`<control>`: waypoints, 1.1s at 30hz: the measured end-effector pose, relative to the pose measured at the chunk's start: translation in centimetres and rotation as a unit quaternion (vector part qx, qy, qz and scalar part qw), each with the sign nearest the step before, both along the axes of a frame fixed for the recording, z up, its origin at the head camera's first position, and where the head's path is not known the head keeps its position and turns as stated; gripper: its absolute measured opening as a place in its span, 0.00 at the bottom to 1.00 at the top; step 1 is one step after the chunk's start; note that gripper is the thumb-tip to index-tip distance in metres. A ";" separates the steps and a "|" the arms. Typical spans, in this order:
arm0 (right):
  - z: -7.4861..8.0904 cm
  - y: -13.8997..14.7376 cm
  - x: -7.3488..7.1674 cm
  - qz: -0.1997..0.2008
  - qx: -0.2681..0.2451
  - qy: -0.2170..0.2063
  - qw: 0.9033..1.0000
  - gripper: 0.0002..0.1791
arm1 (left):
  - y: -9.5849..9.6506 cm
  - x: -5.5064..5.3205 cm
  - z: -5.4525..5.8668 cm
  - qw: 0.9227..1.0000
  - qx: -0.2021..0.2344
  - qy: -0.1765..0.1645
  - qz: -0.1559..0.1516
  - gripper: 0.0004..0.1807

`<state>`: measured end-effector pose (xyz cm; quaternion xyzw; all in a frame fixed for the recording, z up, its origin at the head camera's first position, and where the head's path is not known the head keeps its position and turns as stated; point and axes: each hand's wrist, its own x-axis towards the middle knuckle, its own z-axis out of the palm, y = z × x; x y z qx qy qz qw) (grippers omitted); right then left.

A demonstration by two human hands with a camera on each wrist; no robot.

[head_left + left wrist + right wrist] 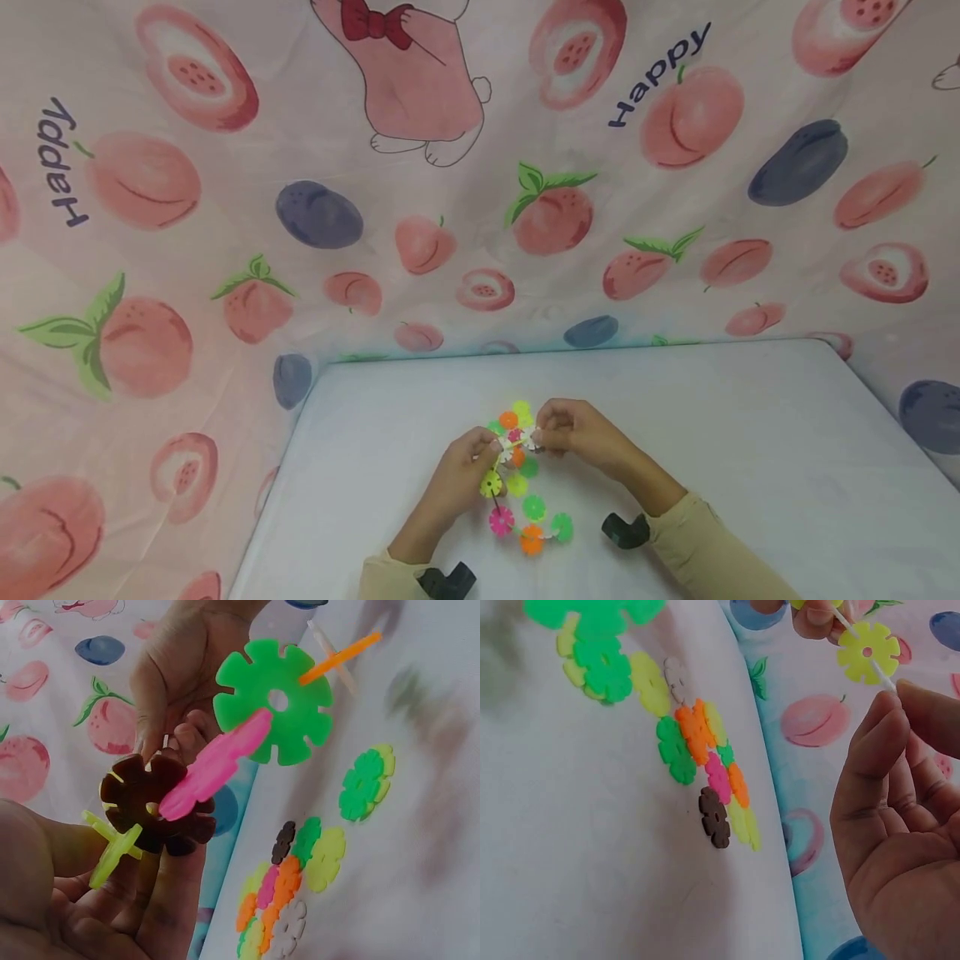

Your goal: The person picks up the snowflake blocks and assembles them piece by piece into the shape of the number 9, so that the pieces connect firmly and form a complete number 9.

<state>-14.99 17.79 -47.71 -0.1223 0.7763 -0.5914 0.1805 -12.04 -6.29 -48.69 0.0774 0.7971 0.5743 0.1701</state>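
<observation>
My left hand (459,473) grips a chain of notched, flower-shaped plastic discs, close to its upper end. Below those fingers hang a yellow disc (491,483), a pink disc (502,522), an orange disc (532,540) and a green disc (562,527). The left wrist view shows a brown disc (127,796) slotted to the pink one beside the left fingers. Thumb and fingertips of my right hand (576,435) pinch a white disc (886,678), seen edge-on and joined to a yellow disc (868,652). Both hands are held close together over the table.
Loose discs in several colours lie on the white table (360,467) under the hands, among them an orange disc (695,731), a brown disc (715,817) and a green disc (607,669). A fruit-printed cloth (450,192) hangs behind the table's back edge.
</observation>
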 end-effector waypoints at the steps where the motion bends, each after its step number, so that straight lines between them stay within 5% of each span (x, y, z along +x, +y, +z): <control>1: -0.1 0.0 0.0 0.000 -0.002 -0.002 1.000 0.12 | -0.1 0.0 0.0 1.000 0.001 -0.004 0.002 0.14; 7: -1.0 0.3 -0.3 -0.004 -0.002 -0.018 1.000 0.17 | -0.5 -0.1 -0.2 1.000 0.019 -0.019 0.013 0.16; 18: -3.2 0.7 -1.5 -0.032 0.095 -0.027 0.995 0.13 | -0.9 -0.2 0.2 0.997 0.065 -0.022 0.027 0.18; 26: -4.3 0.0 -1.8 -0.024 0.213 0.029 0.976 0.11 | -1.0 -0.2 0.0 0.996 0.079 -0.032 0.037 0.17; 33: -4.3 -0.6 -1.7 -0.007 0.249 0.066 0.966 0.15 | -1.0 0.0 0.3 0.996 0.075 -0.036 0.043 0.18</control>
